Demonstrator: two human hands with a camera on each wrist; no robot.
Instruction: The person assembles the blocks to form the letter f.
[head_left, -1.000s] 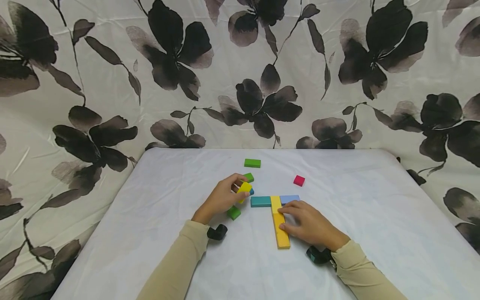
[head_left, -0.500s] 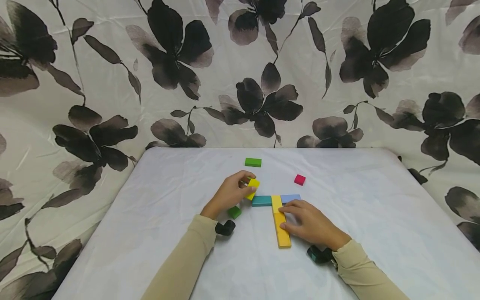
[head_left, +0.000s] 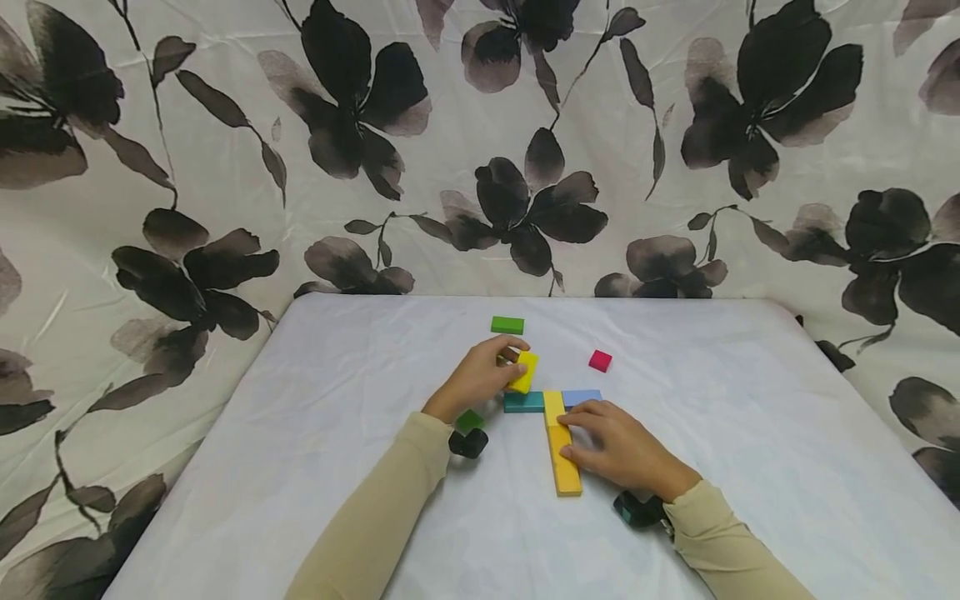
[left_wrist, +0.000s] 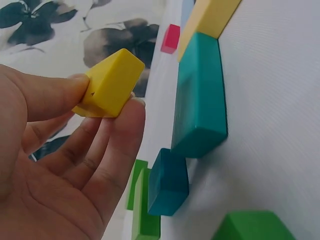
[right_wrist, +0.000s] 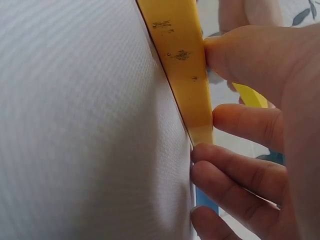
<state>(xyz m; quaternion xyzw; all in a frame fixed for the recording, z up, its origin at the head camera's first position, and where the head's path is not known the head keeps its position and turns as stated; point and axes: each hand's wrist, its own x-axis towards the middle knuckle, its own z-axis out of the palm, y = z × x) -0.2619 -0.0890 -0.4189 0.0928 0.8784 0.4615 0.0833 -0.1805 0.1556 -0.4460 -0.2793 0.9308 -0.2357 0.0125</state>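
My left hand (head_left: 480,373) pinches a bright yellow block (head_left: 527,371) between thumb and fingers, raised above the left part of a T-shaped layout. That layout's top is a teal block (head_left: 522,402) and a light blue block (head_left: 581,397), with a small yellow block (head_left: 552,402) between them. From it a long orange-yellow block (head_left: 565,467) runs towards me. My right hand (head_left: 622,446) rests its fingertips on the stem; in the right wrist view, the thumb and index finger touch its upper face, and other fingers reach its side.
Beside the teal block's end lies a small dark teal block (left_wrist: 168,182), near a green block (left_wrist: 145,210). Another green block (head_left: 470,420) sits by the left wrist camera (head_left: 468,443). Farther back are a green block (head_left: 507,325) and a red block (head_left: 600,361) on the white-covered table (head_left: 300,467).
My left hand has moved right and slightly away from me with the yellow block, which now overlaps the teal block's end in the head view. The right hand stays on the stem.
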